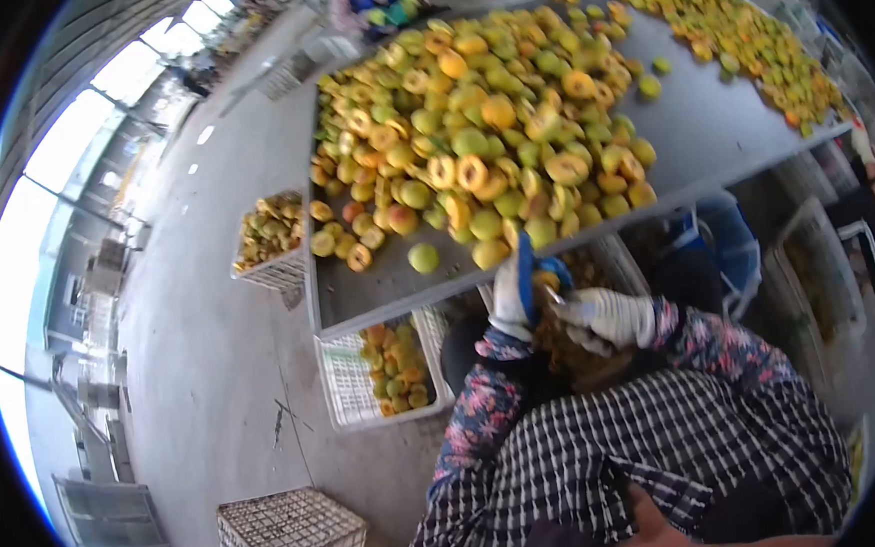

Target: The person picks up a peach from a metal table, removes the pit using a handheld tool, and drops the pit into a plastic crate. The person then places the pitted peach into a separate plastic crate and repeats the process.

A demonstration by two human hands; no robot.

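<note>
My left hand [514, 297], in a white glove with blue on the palm and fingers, is closed round a yellow peach-like fruit [546, 281] just off the table's front edge. Close beside it, my right hand [605, 316] in a white knit glove is closed on a thin, pale, shiny tool [556, 297] whose end meets the fruit. Its exact kind is too small to make out. Under both hands is a container with brownish-yellow pieces [568, 356], partly hidden by my arms. A large heap of halved and whole fruit [488, 120] covers the metal table [400, 308] ahead.
A white crate [342, 380] of fruit stands below the table's left corner, another fruit-filled crate [277, 271] farther left. An upturned-looking crate [293, 533] sits on the floor. Blue buckets [731, 245] stand to the right. Co-workers [381, 1] are across the table and at the right.
</note>
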